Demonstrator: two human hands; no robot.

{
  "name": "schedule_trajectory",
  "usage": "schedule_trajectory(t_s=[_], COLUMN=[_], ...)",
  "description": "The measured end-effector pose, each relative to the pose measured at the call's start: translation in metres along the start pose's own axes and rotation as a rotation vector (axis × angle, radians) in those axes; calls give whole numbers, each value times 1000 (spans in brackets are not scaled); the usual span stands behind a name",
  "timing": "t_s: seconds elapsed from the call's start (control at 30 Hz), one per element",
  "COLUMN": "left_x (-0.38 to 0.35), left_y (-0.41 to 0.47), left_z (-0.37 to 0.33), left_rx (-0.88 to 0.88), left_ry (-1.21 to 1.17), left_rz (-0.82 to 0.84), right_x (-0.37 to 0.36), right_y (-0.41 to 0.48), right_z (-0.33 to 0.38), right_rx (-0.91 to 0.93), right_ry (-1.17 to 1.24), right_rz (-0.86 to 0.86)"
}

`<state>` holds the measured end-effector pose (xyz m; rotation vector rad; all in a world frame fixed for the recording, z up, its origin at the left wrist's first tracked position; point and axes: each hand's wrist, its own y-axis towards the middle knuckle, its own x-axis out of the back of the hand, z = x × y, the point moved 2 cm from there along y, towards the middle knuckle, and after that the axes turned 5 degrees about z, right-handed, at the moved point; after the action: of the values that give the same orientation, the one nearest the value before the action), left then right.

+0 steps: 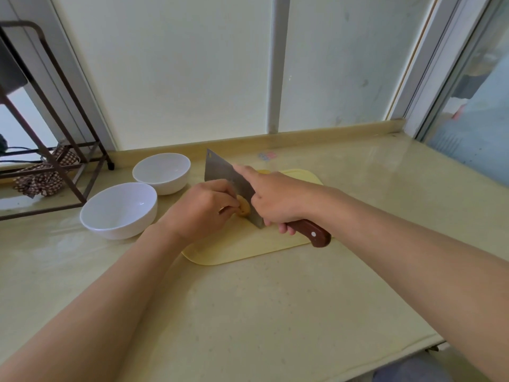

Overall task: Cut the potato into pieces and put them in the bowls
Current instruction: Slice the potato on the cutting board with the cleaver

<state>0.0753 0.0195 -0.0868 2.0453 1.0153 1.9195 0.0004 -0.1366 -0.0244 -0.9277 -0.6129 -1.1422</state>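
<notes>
**A:** On the head view, where is room left on the counter [275, 312]?

**B:** A broad bare stretch is seen between the cutting board [248, 252] and the counter's front edge, and more is seen towards its right edge. The board is set nearer the back edge. Two bowls are placed off its left side: the far bowl [162, 172] just beside its far left corner, the near bowl [118, 213] close to the left wrist.

**A:** What is held?

**B:** The potato [244, 208] is pinned to the board under the curled fingers of the left hand [203, 208]. The cleaver [220, 172] is gripped at its wooden handle by the right hand [275, 202], with the forefinger laid straight along the blade. The blade is stood just beside the potato's cut face.

**A:** What is hidden?

**B:** Most of the potato is covered by the left hand, and the blade's lower part is masked by the right. A yellow bit [263, 171] past the right knuckles, at the board's far edge, cannot be identified. The metal rack [55, 161] at the back left corner is cut off by the frame.

**A:** And the counts?

**B:** Two bowls, one cleaver, one board, and one potato piece plainly seen.
</notes>
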Motion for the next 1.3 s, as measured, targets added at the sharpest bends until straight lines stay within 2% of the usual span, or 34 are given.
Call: schedule_trajectory(t_s=[0.4, 0.87, 1.13, 1.3], left_x=[-1, 5, -2, -2], left_y=[-1, 5, -1, -1], left_z=[3, -11, -7, -7], left_rx=[27, 36, 84, 97], left_ry=[-20, -117, -24, -47], left_rz=[18, -113, 27, 19], right_x=[4, 15, 31, 53], right_y=[-14, -18, -24, -30], right_z=[-12, -14, -15, -20], right_rx=[-44, -8, -20, -13], right_ry=[105, 210, 271, 263], right_rz=[-9, -62, -117, -185])
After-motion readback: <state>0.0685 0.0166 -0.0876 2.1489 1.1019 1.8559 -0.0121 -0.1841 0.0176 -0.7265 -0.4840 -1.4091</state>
